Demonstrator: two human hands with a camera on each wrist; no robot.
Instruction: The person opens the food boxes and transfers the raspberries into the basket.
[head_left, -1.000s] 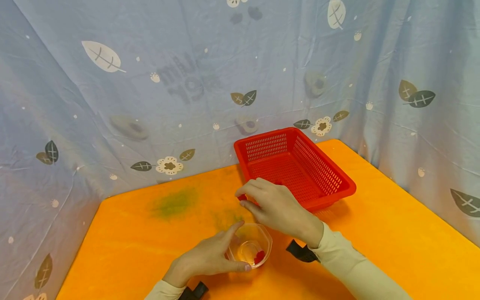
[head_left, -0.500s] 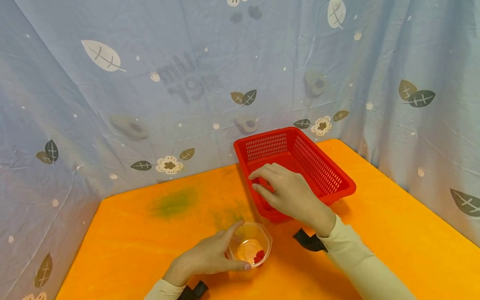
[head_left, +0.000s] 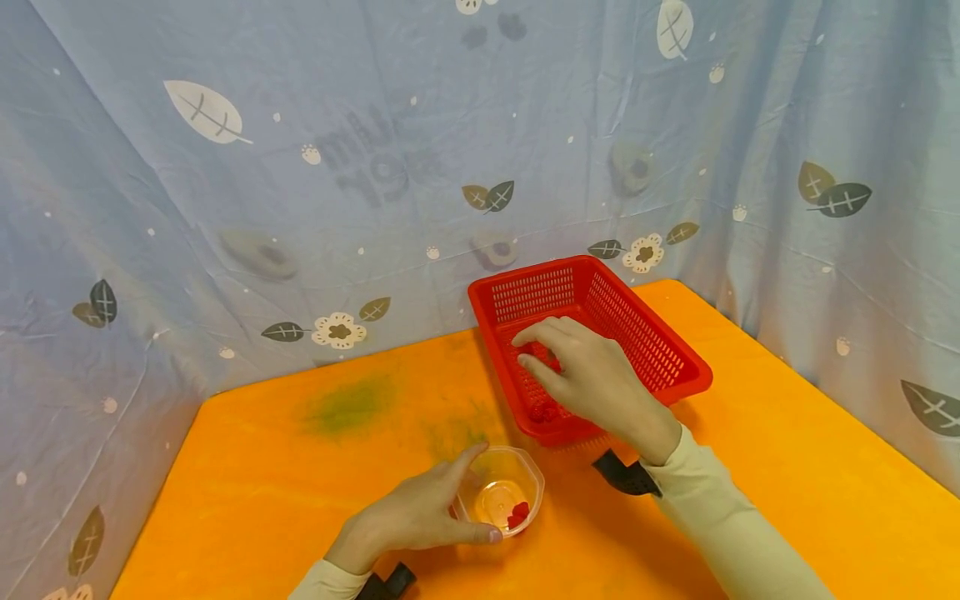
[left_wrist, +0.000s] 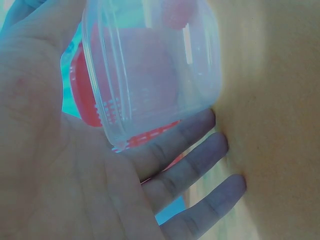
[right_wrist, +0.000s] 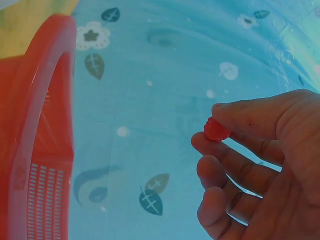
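A see-through plastic tub [head_left: 498,492] stands on the orange tabletop with several red pieces [head_left: 517,514] at its bottom. My left hand [head_left: 420,508] holds it from the side, thumb at the near rim and forefinger at the far rim. In the left wrist view three fingers stretch beside its wall. My right hand [head_left: 588,371] is over the red basket [head_left: 678,379]. The right wrist view shows thumb and forefinger pinching a small bumpy red raspberry [right_wrist: 217,129], the other fingers bent. In the head view it blends into the basket's red.
More red berries [head_left: 545,412] lie in the basket's near corner. The basket stands at the back right of the orange table [head_left: 300,483]. A blue leaf-print curtain [head_left: 375,208] encloses the back and both sides.
My right hand has moved right and away from me, from near the tub to over the basket. My left hand and the tub have stayed put.
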